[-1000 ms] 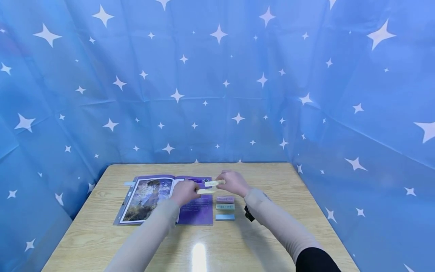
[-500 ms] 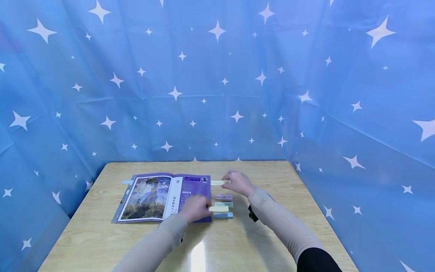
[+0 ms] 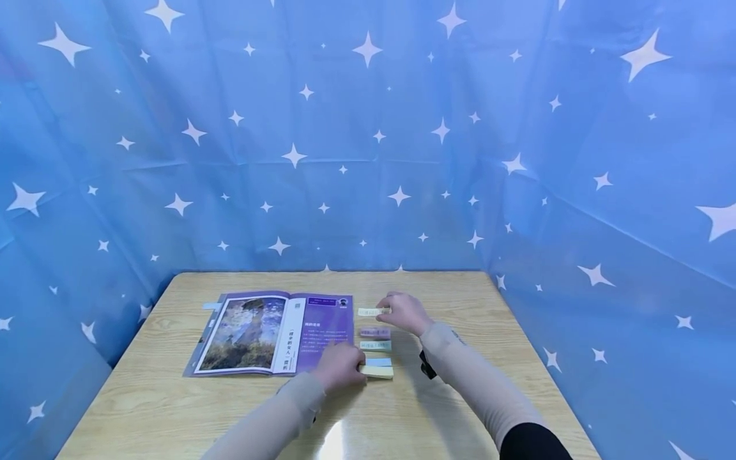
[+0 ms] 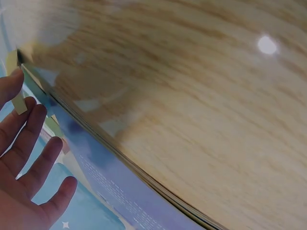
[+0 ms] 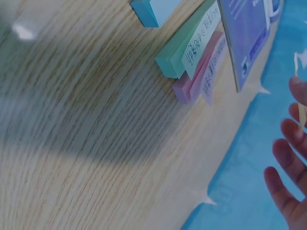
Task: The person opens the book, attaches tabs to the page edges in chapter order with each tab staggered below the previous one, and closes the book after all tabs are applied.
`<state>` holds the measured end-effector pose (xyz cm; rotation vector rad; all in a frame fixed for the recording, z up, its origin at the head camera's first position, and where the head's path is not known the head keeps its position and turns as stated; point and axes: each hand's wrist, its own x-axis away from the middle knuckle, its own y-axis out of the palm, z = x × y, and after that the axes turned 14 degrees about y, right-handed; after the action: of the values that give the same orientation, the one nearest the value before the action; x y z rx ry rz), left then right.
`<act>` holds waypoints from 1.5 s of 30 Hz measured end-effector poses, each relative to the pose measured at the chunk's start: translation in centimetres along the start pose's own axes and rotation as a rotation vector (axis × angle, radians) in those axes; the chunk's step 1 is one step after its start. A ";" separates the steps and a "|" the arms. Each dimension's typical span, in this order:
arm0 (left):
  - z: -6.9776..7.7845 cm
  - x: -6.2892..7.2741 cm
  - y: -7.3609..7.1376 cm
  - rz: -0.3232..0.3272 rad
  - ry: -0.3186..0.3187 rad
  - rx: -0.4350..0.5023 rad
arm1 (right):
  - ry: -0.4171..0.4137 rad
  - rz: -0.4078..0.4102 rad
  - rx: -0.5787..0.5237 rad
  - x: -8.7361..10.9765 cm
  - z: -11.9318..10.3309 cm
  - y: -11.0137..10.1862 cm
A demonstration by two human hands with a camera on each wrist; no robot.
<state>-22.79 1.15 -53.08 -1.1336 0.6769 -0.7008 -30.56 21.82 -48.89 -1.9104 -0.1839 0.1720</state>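
My left hand (image 3: 340,365) pinches a yellow sticky-note pad (image 3: 379,372) just in front of the blue pad (image 3: 377,362). In the left wrist view, thumb and fingertips grip that yellow pad (image 4: 19,104) near its end. Beyond the row of pads, my right hand (image 3: 404,311) pinches a pale yellow sticky note (image 3: 367,312) with handwriting on it. Only a thin edge of the note (image 5: 301,115) shows between thumb and fingers in the right wrist view. Between the hands lie a green pad (image 3: 375,345) and a pink pad (image 3: 374,332), each topped by a handwritten note.
An open book (image 3: 324,313) lies left of the pads, with a painting on its left page and purple on its right. A light blue tab (image 3: 211,306) sticks out from its left edge. Starred blue cloth (image 3: 345,160) surrounds the wooden table (image 3: 448,409).
My left hand has come away from the right hand with the yellow pad, down past the blue pad to the row's near end. The right hand keeps its note, now slightly lower over the table.
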 end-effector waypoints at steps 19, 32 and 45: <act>-0.1 0.0 1.3 -0.029 0.027 -0.139 | 0.036 -0.012 0.004 0.1 0.2 0.1; -1.2 -0.8 -0.3 0.100 0.038 -0.034 | 0.077 0.004 -0.049 -0.5 0.0 0.8; -5.5 -1.0 -1.6 0.178 -0.202 0.021 | 0.109 0.028 -0.139 -1.2 -0.9 2.8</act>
<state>-27.96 -1.62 -52.95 -1.0926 0.5885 -0.4346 -31.46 19.82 -51.17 -2.0557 -0.0981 0.0752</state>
